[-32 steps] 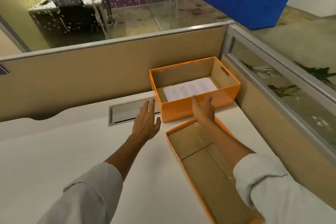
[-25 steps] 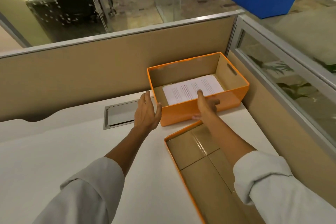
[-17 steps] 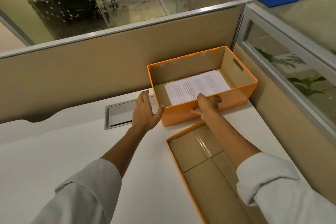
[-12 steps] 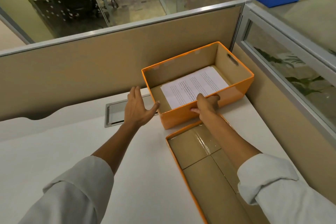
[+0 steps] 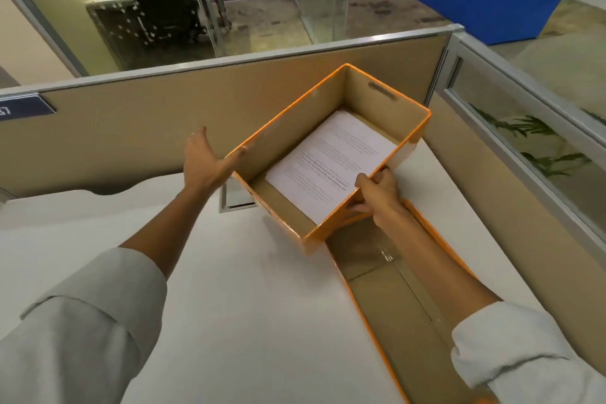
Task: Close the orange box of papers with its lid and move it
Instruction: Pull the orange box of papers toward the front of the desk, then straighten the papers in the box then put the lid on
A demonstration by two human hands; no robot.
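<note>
The open orange box (image 5: 296,128) sits turned at an angle at the back of the white desk, its near corner over the lid. White printed papers (image 5: 331,164) lie flat inside it. My right hand (image 5: 377,193) grips the box's near long wall, fingers over the rim. My left hand (image 5: 205,162) is spread flat, its thumb against the box's left corner. The orange lid (image 5: 406,315) lies upside down on the desk at the front right, partly under my right forearm and the box's corner.
A beige partition (image 5: 131,128) runs behind the desk (image 5: 246,305) and another with a glass pane (image 5: 531,147) closes the right side. A metal cable hatch (image 5: 234,198) is set in the desk under the box's left end.
The box has swung from square with the back partition to a diagonal and come nearer, its near corner now over the lid. My right hand closed on its wall; my left followed its left corner.
</note>
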